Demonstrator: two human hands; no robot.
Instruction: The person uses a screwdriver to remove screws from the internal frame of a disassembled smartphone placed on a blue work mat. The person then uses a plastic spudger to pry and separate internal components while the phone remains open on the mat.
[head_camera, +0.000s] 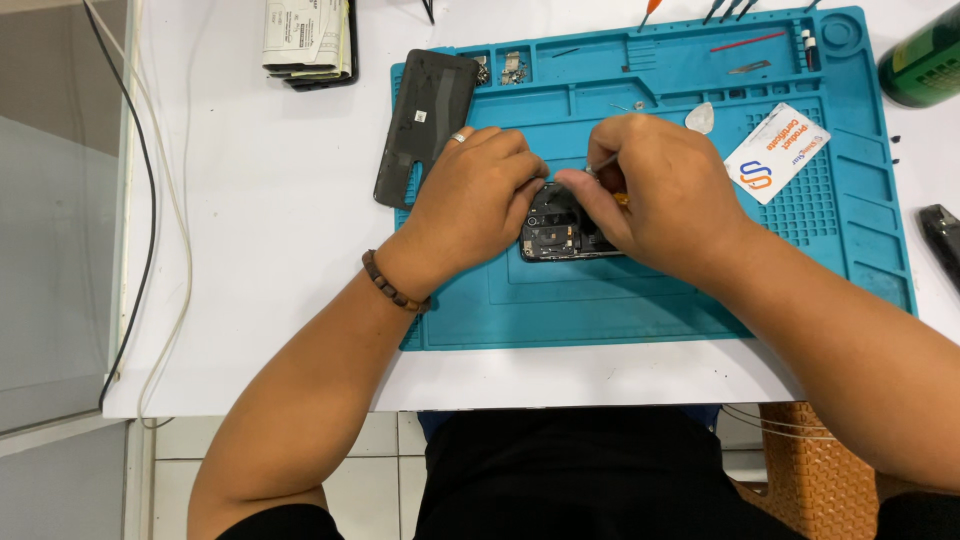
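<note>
On the teal repair mat (800, 270), mid-table: opened phone (553, 228) lies flat, back side up, internals exposed. Both hands sit right over it.

Left hand (470, 205) (ring on one finger, bead bracelet at the wrist) rests on the phone's left end, fingers curled together and pressing down to steady it. Right hand (665, 190) covers the phone's right part, fingers pinched shut on a thin metal tool (603, 165), tip angled down toward the board; an orange bit shows under the hand, can't tell what it is.

Progress, as I read it: back cover (425, 125) is already off, lying half on the mat's left edge, half on the white table (250, 250). Small loose parts (512, 66) sit in the mat's top compartments, so some fasteners or brackets look to be out. Board is in place in the frame, work on the internals is mid-way at best.

Also around: white card (778, 152) and pale pick (700, 118) right of the hands, green bottle (925, 65) at top right.
</note>
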